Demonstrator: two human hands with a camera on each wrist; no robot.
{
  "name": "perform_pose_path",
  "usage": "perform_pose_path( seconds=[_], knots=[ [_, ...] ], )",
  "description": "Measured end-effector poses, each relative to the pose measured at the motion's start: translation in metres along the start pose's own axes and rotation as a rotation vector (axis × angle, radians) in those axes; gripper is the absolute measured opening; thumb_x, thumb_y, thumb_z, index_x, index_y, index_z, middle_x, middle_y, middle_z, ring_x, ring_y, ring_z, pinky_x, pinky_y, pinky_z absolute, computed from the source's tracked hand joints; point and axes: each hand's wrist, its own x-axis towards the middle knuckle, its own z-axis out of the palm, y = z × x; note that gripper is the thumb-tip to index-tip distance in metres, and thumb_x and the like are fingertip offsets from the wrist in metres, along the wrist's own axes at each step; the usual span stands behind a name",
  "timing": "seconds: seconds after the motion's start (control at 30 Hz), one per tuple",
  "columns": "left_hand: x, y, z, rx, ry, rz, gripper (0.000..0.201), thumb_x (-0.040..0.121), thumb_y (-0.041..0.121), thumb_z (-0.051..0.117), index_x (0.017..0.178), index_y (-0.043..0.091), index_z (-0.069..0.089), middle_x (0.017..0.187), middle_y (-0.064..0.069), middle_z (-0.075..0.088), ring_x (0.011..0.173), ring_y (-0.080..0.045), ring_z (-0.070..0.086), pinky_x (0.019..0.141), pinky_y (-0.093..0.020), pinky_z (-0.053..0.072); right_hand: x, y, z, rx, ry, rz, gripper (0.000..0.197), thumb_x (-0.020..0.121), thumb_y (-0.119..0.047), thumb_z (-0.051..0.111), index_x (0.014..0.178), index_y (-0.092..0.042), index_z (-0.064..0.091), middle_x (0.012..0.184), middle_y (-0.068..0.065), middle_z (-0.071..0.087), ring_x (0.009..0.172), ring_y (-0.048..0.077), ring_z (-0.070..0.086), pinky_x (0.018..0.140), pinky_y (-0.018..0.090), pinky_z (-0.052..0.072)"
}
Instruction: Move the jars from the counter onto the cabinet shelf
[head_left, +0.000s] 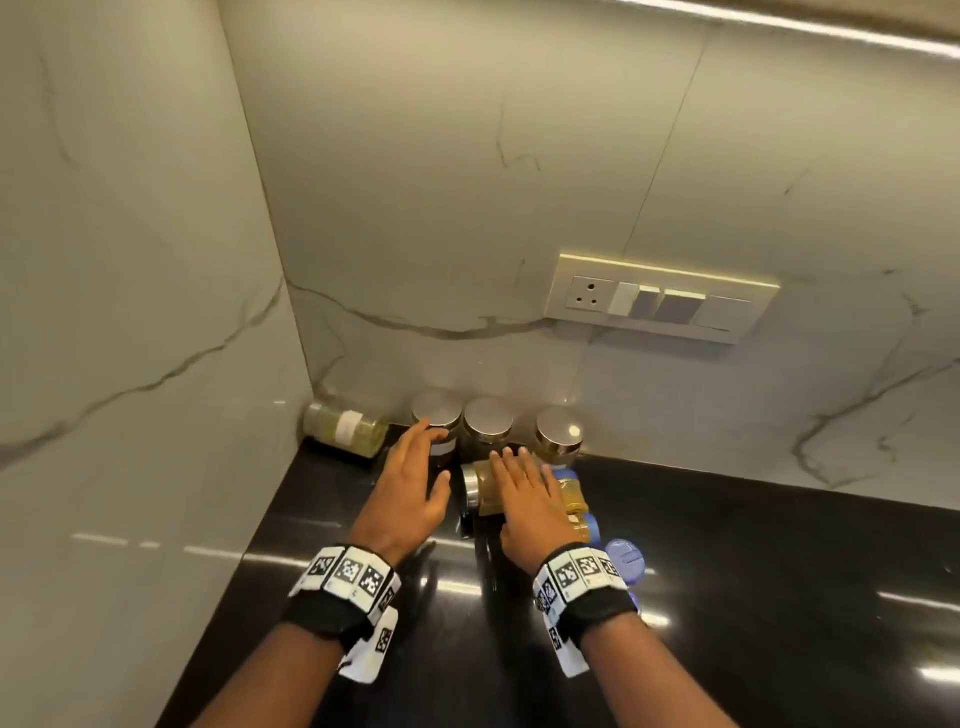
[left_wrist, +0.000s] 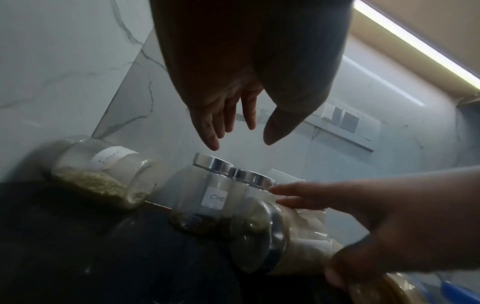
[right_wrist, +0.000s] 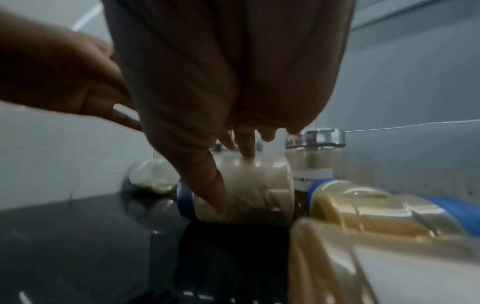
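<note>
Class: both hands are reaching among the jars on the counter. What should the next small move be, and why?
Probably curl the right hand round the tipped jar beneath it and lift. Its fingers already rest on that jar, while the left hand is open near the clove jar.

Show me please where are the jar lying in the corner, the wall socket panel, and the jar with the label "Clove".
Corner jar (head_left: 345, 427): head view, on its glass side.
Socket panel (head_left: 660, 299): head view, on its switches.
Clove jar (left_wrist: 214, 198): left wrist view, on its paper label.

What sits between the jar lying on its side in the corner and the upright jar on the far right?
Two more upright steel-lidded jars, seen in the head view: one under the left hand's fingertips, one beside it, between the corner jar and the right jar.
</note>
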Motion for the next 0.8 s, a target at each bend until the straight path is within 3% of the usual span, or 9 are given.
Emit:
perform_pose_path(
  seconds=[0.07,0.17,0.27,0.33,0.43,0.53,0.63,0.7,0.8],
  knots=[
    [0.014,-0.003,0.004,0.002,-0.020,0.001,0.058,0.095,0.019,0.063,0.148,0.021,0.040,0.157,0.002,0.037,0.146,-0.012,0.035,0.122,-0.035,0.035,0.012,0.003,0.012,-0.113,-0.018,0.018,0.104,0.088,-0.016,0.066,0.164,-0.024,-0.004,0.172,0.009,0.007,0.159,0.037,-0.005,0.124,0.055,-0.008],
    [0.035,-0.004,0.010,0.038,-0.075,0.007,0.062,0.093,0.023,0.066,0.148,0.022,0.038,0.154,0.000,0.040,0.145,-0.015,0.036,0.120,-0.039,0.037,0.011,0.002,0.016,-0.152,0.015,0.064,0.095,0.082,-0.033,0.070,0.161,-0.025,0.018,0.152,0.015,0.034,0.146,0.041,0.029,0.124,0.056,0.013],
    [0.059,0.002,0.019,0.204,-0.121,0.015,0.069,0.094,0.030,0.064,0.154,0.019,0.033,0.165,-0.008,0.025,0.156,-0.024,0.014,0.126,-0.047,0.019,-0.010,0.003,0.019,-0.099,0.063,0.017,0.084,0.071,-0.063,0.058,0.143,-0.021,0.044,0.138,0.011,0.044,0.128,0.034,0.045,0.111,0.050,0.035],
    [0.076,0.007,0.027,0.318,-0.170,0.008,0.075,0.093,0.036,0.063,0.157,0.017,0.028,0.166,-0.008,0.022,0.158,-0.027,0.005,0.125,-0.050,0.010,-0.035,0.003,0.018,0.037,0.154,0.024,0.083,0.062,-0.062,0.066,0.134,-0.025,0.048,0.131,0.003,0.050,0.122,0.027,0.047,0.106,0.047,0.040],
    [0.097,0.007,0.043,0.485,-0.242,0.000,0.086,0.089,0.053,0.063,0.156,0.014,0.027,0.163,-0.008,0.030,0.157,-0.031,0.006,0.124,-0.055,0.011,-0.078,0.008,0.010,0.355,0.331,0.080,0.080,0.059,-0.044,0.077,0.131,-0.032,0.047,0.125,-0.012,0.049,0.118,0.015,0.047,0.102,0.036,0.040],
    [0.106,0.009,0.057,0.625,-0.240,-0.048,0.094,0.080,0.069,0.064,0.151,0.015,0.033,0.153,-0.016,0.037,0.146,-0.039,0.026,0.118,-0.056,0.026,-0.114,0.014,-0.002,0.981,0.409,0.160,0.082,0.065,-0.030,0.084,0.136,-0.033,0.044,0.128,-0.017,0.059,0.118,0.010,0.060,0.098,0.027,0.051],
    [0.103,0.016,0.060,0.691,-0.159,-0.081,0.093,0.069,0.077,0.065,0.136,0.014,0.050,0.135,-0.016,0.047,0.125,-0.038,0.042,0.105,-0.051,0.036,-0.135,0.019,-0.009,1.546,0.368,0.284,0.087,0.062,-0.040,0.082,0.139,-0.022,0.047,0.123,0.003,0.070,0.113,0.027,0.069,0.089,0.037,0.061],
    [0.090,0.023,0.058,0.719,-0.140,-0.057,0.092,0.062,0.079,0.065,0.127,0.015,0.056,0.126,-0.014,0.051,0.118,-0.036,0.045,0.101,-0.050,0.036,-0.147,0.023,-0.010,1.828,0.336,0.349,0.101,0.056,-0.049,0.088,0.141,-0.011,0.048,0.128,0.022,0.066,0.120,0.046,0.062,0.089,0.051,0.060],
    [0.055,0.038,0.046,0.627,-0.079,-0.016,0.088,0.062,0.077,0.068,0.126,0.018,0.055,0.126,-0.011,0.051,0.119,-0.034,0.046,0.104,-0.052,0.035,-0.166,0.020,-0.022,2.069,0.312,0.410,0.106,0.054,-0.054,0.091,0.141,-0.010,0.052,0.135,0.029,0.061,0.116,0.046,0.063,0.080,0.049,0.061]
  ],
)
